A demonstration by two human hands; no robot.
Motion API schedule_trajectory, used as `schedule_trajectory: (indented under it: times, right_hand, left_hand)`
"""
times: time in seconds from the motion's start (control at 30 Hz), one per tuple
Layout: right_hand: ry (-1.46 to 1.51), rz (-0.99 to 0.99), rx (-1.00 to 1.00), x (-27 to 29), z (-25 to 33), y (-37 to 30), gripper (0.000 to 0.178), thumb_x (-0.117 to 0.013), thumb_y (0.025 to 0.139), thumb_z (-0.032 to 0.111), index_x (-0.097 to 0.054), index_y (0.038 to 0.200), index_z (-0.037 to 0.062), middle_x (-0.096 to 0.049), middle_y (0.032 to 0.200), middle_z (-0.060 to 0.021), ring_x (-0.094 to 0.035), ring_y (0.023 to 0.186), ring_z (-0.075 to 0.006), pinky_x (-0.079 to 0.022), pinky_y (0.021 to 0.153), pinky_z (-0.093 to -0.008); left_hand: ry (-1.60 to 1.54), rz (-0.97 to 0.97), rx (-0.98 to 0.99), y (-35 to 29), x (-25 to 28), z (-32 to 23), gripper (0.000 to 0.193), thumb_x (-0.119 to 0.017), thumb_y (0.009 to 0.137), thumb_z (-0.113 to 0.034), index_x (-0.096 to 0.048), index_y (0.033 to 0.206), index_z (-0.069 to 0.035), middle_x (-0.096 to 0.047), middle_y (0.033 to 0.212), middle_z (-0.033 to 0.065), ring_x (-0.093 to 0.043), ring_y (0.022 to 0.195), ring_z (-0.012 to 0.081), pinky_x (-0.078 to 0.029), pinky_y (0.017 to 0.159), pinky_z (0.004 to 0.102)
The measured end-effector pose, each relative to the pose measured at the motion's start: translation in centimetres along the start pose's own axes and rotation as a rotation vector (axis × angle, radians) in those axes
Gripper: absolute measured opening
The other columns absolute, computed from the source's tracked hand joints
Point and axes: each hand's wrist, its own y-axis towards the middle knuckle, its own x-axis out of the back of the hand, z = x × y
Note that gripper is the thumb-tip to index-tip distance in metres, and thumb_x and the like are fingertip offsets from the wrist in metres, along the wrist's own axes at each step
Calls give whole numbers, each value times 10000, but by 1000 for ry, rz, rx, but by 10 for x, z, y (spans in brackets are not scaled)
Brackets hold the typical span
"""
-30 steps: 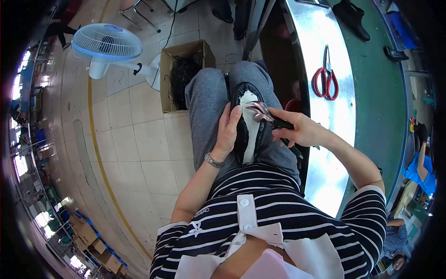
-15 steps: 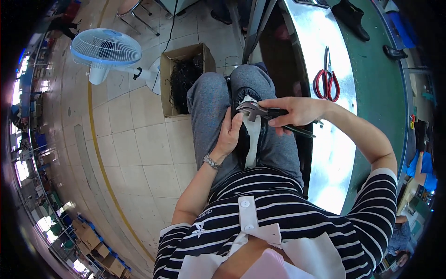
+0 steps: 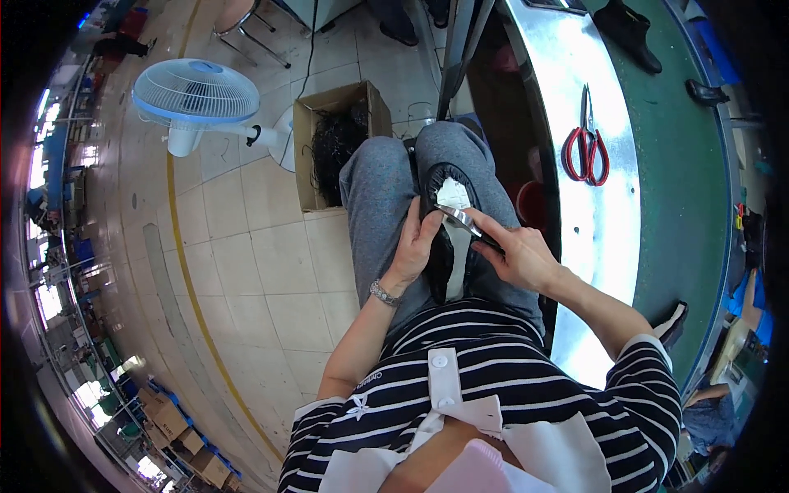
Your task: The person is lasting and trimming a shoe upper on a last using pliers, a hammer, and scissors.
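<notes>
A black shoe lies bottom up across my lap, between my thighs. Its underside is whitish, with gathered black material around the toe end, which points away from me. My left hand is closed on the shoe's left side, thumb near the edge. In my right hand is a pair of pliers, its metal head over the left middle of the underside, close to my left thumb. The palm hides most of the handles. Whether the jaws grip the edge, I cannot tell.
To my right runs a shiny metal table with red-handled scissors. Beyond it, a green surface carries a black boot and other footwear. A cardboard box of black scraps and a fan stand ahead on the left.
My right hand has brought the pliers nearer to me and turned them, uncovering the toe end. My right forearm is lower. A dark shoe with a white underside now shows on the green surface.
</notes>
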Motion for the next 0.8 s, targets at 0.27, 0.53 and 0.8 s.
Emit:
schedule_trajectory:
  times: [0.27, 0.53, 0.8]
  right_hand:
    - [49, -24, -162, -8, 15, -14, 585, -593, 897, 213, -350, 1428, 249, -648, 713, -211, -637, 631, -400, -504, 578, -487]
    - [69, 180, -186, 39, 19, -8, 545, -598, 894, 200, -393, 1396, 153, -628, 695, -240, -638, 648, -423, -521, 613, -494]
    - [-226, -245, 504, 83, 72, 39, 661, -620, 902, 175, -313, 1485, 226, -626, 634, -107, -582, 447, -216, -455, 435, -291]
  left_hand:
    - [-415, -149, 354, 3, -7, -12, 493, -499, 998, -368, -422, 1336, -16, -516, 1275, 49, -461, 1174, 116, -328, 1027, 263]
    - [-165, -232, 189, 7, -19, -4, 699, -530, 980, -381, -313, 1374, 154, -499, 1304, 189, -450, 1231, 202, -324, 1040, 276]
    - [171, -92, -138, 16, -5, 8, 314, -531, 980, -280, -530, 1096, 12, -586, 979, 121, -550, 921, 214, -429, 849, 328]
